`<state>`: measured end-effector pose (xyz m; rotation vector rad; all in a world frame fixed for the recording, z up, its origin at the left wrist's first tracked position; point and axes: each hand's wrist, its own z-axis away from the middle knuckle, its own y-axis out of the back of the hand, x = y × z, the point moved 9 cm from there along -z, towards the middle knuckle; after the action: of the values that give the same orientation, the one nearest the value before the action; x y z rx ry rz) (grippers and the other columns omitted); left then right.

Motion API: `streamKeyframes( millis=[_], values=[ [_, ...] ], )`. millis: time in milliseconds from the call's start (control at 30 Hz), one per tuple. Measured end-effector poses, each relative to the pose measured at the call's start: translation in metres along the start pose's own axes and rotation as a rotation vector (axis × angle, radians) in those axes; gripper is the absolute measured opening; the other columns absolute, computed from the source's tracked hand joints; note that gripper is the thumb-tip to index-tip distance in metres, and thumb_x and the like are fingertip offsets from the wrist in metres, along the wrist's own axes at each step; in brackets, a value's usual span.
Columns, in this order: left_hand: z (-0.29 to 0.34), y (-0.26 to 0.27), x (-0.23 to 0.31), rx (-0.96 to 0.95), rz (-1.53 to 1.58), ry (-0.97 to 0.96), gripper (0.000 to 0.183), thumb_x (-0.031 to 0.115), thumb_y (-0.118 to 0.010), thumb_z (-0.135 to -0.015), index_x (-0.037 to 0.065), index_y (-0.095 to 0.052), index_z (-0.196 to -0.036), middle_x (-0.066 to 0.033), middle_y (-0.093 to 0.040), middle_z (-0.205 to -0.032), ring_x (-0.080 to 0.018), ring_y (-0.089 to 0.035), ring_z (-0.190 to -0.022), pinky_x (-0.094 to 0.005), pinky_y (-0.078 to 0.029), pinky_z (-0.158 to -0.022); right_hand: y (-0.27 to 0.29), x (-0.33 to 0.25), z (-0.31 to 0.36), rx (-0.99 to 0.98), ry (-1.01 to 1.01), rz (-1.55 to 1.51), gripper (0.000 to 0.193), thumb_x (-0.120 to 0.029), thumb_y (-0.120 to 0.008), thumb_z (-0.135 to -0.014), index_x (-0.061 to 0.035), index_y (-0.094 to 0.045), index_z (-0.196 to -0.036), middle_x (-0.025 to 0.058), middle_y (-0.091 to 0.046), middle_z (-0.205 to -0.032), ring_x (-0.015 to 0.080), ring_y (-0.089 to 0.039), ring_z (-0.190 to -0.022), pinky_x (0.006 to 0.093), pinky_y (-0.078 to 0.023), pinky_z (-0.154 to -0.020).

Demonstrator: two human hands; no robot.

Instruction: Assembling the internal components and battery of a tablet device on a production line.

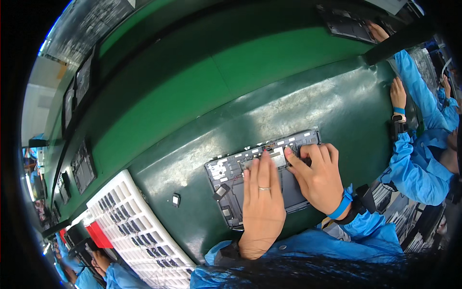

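Note:
A dark laptop casing point(226, 192) lies open on the green bench, its inner parts showing. My left hand point(262, 202) rests across it with the fingers stretched out, their tips at a silvery plate point(277, 156) near the far edge; the fingertips are slightly blurred. From the right, my right hand point(317, 178) bends its fingers over the casing. Its thumb presses beside the silvery plate, and whatever the curled fingers hold is hidden. A small black block point(221, 192) sits at the casing's left edge.
Left of the casing, a small dark part point(176, 200) lies on the bench. A white compartment tray point(139, 226) holds several black parts with wires. Beyond runs a green belt point(202, 82) carrying dark casings point(83, 166). A co-worker's hand point(398, 94) is at the right; another co-worker's hand point(100, 262) is lower left.

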<state>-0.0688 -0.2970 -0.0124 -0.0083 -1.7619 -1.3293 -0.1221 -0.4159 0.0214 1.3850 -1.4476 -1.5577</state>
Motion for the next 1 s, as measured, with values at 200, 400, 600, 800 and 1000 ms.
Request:
streamKeyframes(
  millis=[200,400,600,800,1000],
  values=[
    [0.008,-0.024,0.009,-0.079,-0.054,-0.160,0.067,0.020,-0.074,-0.098,-0.006,-0.053,-0.156,-0.0156,-0.043,-0.169,-0.0466,-0.036,-0.158,-0.0679,-0.030,-0.127,0.002,0.031,-0.016,-0.027,-0.048,-0.315,0.046,-0.017,-0.084,-0.085,-0.0135,-0.077,-0.130,0.0055,-0.061,-0.115,0.0262,-0.061,-0.104,0.0468,-0.039,-0.102],
    [0.011,-0.032,0.007,-0.077,-0.095,-0.164,0.067,0.023,-0.075,-0.097,-0.006,-0.055,-0.154,-0.0169,-0.045,-0.167,-0.0469,-0.036,-0.158,-0.0693,-0.029,-0.127,-0.007,0.021,-0.050,-0.036,0.035,-0.402,0.036,-0.011,-0.076,-0.086,-0.0122,-0.078,-0.122,0.0089,-0.062,-0.133,0.0293,-0.059,-0.116,0.0485,-0.035,-0.104],
    [0.008,-0.027,0.006,-0.096,-0.208,-0.142,0.069,0.031,-0.078,-0.094,0.003,-0.060,-0.155,-0.0106,-0.045,-0.169,-0.0411,-0.040,-0.157,-0.0642,-0.034,-0.128,-0.002,0.064,-0.048,0.084,-0.061,-0.416,0.016,-0.019,-0.085,-0.089,-0.0119,-0.077,-0.100,0.0090,-0.067,-0.126,0.0316,-0.062,-0.113,0.0465,-0.038,-0.106],
    [0.010,-0.029,0.007,-0.079,-0.208,-0.160,0.070,0.032,-0.079,-0.092,0.005,-0.061,-0.155,-0.0090,-0.046,-0.168,-0.0393,-0.040,-0.157,-0.0638,-0.035,-0.128,0.011,0.045,0.006,0.046,-0.147,-0.209,0.030,-0.017,-0.093,-0.078,-0.0095,-0.068,-0.094,0.0182,-0.060,-0.142,0.0413,-0.057,-0.128,0.0547,-0.042,-0.110],
    [0.010,-0.027,0.006,-0.090,-0.176,-0.145,0.063,0.027,-0.071,-0.098,0.000,-0.060,-0.153,-0.0117,-0.046,-0.167,-0.0466,-0.042,-0.153,-0.0699,-0.035,-0.124,-0.004,0.045,0.006,-0.066,-0.062,-0.157,0.032,-0.018,-0.090,-0.079,-0.0094,-0.066,-0.099,0.0163,-0.059,-0.144,0.0398,-0.056,-0.133,0.0606,-0.038,-0.115]
  ],
)
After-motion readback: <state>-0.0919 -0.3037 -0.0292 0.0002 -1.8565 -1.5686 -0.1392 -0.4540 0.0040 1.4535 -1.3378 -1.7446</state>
